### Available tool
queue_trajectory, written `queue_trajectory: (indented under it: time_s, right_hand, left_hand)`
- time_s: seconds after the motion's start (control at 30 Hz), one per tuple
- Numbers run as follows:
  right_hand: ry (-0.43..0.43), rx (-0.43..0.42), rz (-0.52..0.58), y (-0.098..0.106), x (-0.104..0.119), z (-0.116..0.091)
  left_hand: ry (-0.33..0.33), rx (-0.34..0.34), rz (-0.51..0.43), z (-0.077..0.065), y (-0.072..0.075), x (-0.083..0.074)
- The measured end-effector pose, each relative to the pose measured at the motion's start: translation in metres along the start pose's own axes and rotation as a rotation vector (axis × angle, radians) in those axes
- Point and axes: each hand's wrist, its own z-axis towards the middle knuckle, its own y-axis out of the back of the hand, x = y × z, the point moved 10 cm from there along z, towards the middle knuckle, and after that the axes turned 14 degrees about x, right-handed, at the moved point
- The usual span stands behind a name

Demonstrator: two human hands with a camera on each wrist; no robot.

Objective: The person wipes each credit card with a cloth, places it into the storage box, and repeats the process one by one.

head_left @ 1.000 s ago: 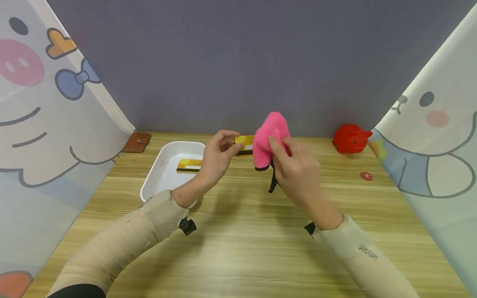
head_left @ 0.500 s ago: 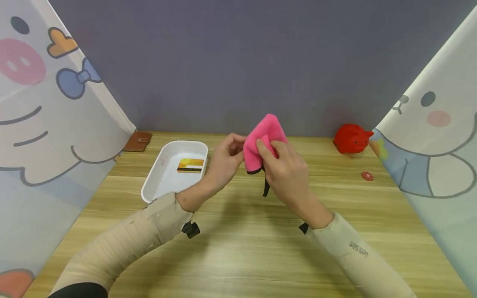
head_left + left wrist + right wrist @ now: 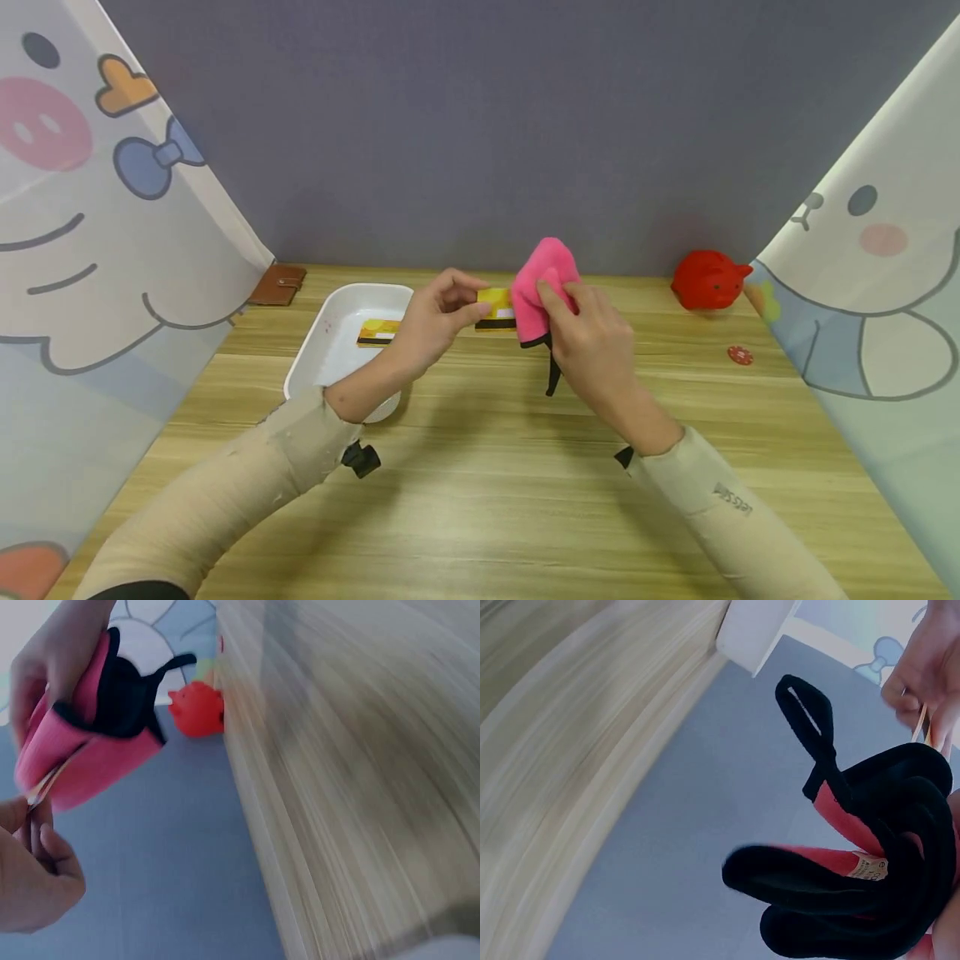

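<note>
My left hand (image 3: 420, 329) pinches a yellow bank card (image 3: 493, 310) with a dark stripe between thumb and fingers, above the table. The card's right end meets a pink cloth (image 3: 534, 292) with black edging. My right hand (image 3: 596, 354) grips that cloth in a bunched fold. In the left wrist view the card's edge runs in against the pink folds, so its far end is hidden. A black hanging loop (image 3: 810, 720) sticks out from the cloth in the right wrist view. Another yellow card (image 3: 377, 332) lies in the white tray (image 3: 302, 367), partly covered by my left hand.
On the wooden table (image 3: 480, 500), a brown wallet (image 3: 277, 285) lies at the back left. A red piggy bank (image 3: 708, 280) stands at the back right, with a red poker chip (image 3: 740, 355) in front of it. A grey panel (image 3: 480, 133) rises behind.
Half a second ago the hands were together and the cloth covered the card. Now the left hand has drawn left and the right hand slightly right, so the card shows again.
</note>
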Motion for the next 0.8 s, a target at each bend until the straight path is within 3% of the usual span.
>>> queue_trajectory:
  time_s: [0.13,0.23,0.43,0.6,0.8]
  right_hand:
    - [-0.014,0.005,-0.027,-0.004,-0.011,-0.005]
    - [-0.028,0.031,-0.046,-0.009,-0.021,-0.008]
    - [-0.077,0.078,-0.033,-0.015,-0.040,-0.016]
    - [-0.071,0.108,-0.047,-0.016,-0.044,-0.020]
    - [-0.064,0.082,-0.041,-0.007,-0.043,-0.019]
  left_hand:
    - [0.069,0.069,0.004,-0.006,0.019,0.006]
    - [0.141,0.102,0.005,-0.012,0.044,0.012]
    - [0.323,0.017,0.104,-0.021,0.111,0.032]
    - [0.489,-0.002,0.210,-0.023,0.147,0.072]
    - [0.624,0.022,0.326,-0.023,0.166,0.122]
